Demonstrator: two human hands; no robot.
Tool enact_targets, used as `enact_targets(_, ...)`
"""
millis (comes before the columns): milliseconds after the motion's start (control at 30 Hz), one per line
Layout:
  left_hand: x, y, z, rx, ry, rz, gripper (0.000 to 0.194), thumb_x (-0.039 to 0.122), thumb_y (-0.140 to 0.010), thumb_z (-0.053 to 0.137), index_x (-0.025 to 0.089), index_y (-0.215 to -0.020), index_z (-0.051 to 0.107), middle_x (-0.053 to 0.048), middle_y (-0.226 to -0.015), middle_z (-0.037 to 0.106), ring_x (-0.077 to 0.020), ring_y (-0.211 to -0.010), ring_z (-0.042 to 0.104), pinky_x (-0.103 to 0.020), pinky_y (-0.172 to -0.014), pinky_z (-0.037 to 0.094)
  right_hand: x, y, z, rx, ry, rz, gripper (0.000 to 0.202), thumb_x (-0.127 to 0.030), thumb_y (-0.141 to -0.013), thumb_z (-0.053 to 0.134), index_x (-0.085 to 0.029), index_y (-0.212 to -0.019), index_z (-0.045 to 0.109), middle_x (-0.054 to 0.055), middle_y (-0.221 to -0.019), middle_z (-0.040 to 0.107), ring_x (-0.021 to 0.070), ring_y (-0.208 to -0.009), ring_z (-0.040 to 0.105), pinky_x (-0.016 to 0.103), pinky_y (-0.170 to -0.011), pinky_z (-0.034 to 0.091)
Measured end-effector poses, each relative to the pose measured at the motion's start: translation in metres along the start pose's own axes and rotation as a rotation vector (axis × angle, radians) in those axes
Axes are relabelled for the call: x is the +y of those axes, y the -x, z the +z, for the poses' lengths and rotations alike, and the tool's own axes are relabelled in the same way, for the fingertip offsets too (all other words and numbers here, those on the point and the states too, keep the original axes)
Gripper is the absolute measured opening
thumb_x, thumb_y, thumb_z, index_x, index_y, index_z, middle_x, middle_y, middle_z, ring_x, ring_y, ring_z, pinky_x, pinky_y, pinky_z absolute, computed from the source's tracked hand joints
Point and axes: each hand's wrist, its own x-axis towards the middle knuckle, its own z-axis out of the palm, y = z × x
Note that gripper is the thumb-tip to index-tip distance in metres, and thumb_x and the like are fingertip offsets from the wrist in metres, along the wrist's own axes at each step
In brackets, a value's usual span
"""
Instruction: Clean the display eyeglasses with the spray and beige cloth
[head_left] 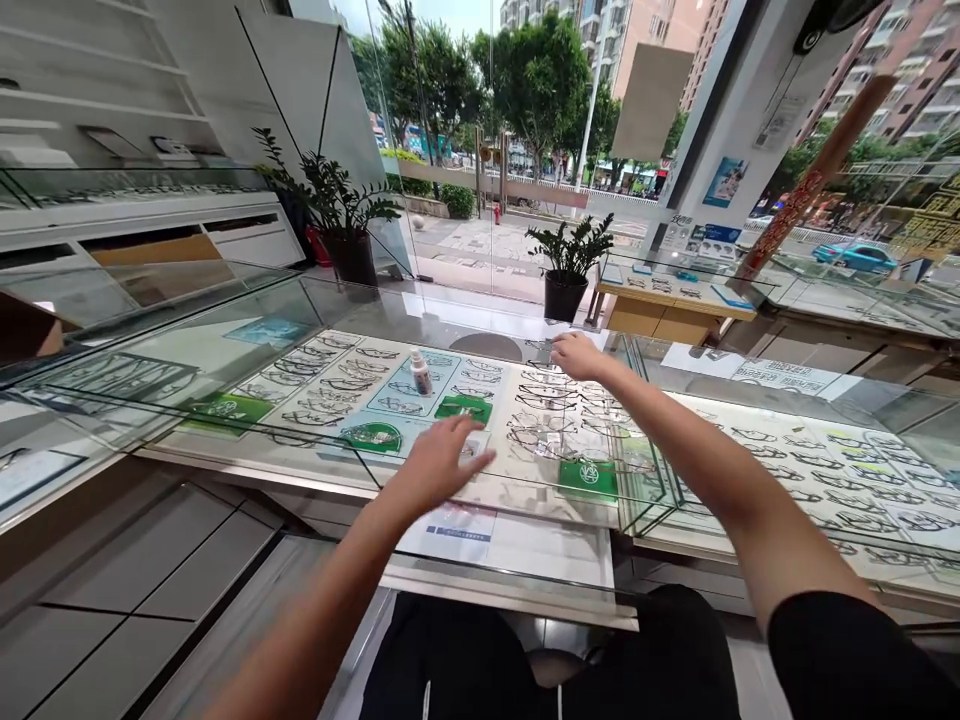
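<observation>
My left hand [442, 460], fingers spread and thumb out, is over the front of a glass display case [495, 590]. Just beyond its fingertips lies a green card [452, 406], with what looks like a small frame on it. My right hand [577, 356] reaches to the far side of the case, its fingers curled down beside a pair of eyeglasses [538, 350]. What those fingers hold, if anything, is hidden. Nearer me are rows of eyeglasses [547, 392]. A small spray bottle [421, 373] stands upright left of centre.
A green oval piece [373, 437] and a green card with a white logo [589, 478] lie among the frames. A pulled-out drawer [525, 548] sits before my knees. Potted plants [568, 285] stand by the window. Another eyeglass case [787, 450] adjoins on the right.
</observation>
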Motion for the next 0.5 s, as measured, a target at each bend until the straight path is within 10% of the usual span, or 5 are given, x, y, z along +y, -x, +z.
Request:
enact_targets(133, 0.005, 0.080, 0.013, 0.093, -0.197, 0.113, 0.142, 0.086, -0.051, 0.084, 0.032, -0.171, 0.033, -0.016, -0.178, 0.028, -0.0494, -0.161, 0.028, -0.063, -0.128, 0.026, 0.013, -0.046, 0.017, 0.014, 0.079, 0.044, 0.039, -0.031, -0.110, 0.052, -0.008, -0.136, 0.069, 0.022, -0.160, 0.055, 0.0382, -0.148, 0.046, 0.054, -0.125, 0.036)
enact_targets(300, -0.008, 0.135, 0.053, 0.260, -0.315, -0.042, 0.130, 0.076, -0.070, 0.082, 0.032, -0.175, 0.019, -0.017, -0.180, 0.021, -0.0462, -0.166, 0.019, -0.062, -0.131, 0.018, 0.017, -0.068, 0.042, 0.032, 0.148, 0.073, 0.040, -0.040, -0.103, 0.070, -0.019, -0.137, 0.065, 0.013, -0.142, 0.065, 0.0277, -0.122, 0.068, 0.051, -0.103, 0.060)
enact_targets(500, -0.010, 0.129, 0.064, 0.361, -0.303, -0.052, 0.129, 0.076, -0.079, 0.076, 0.027, -0.176, 0.007, -0.021, -0.181, 0.012, -0.0472, -0.167, 0.009, -0.066, -0.130, 0.016, 0.019, -0.075, 0.057, 0.012, 0.160, 0.084, 0.039, -0.039, -0.104, 0.069, -0.019, -0.138, 0.065, 0.013, -0.143, 0.065, 0.0277, -0.123, 0.068, 0.051, -0.103, 0.060)
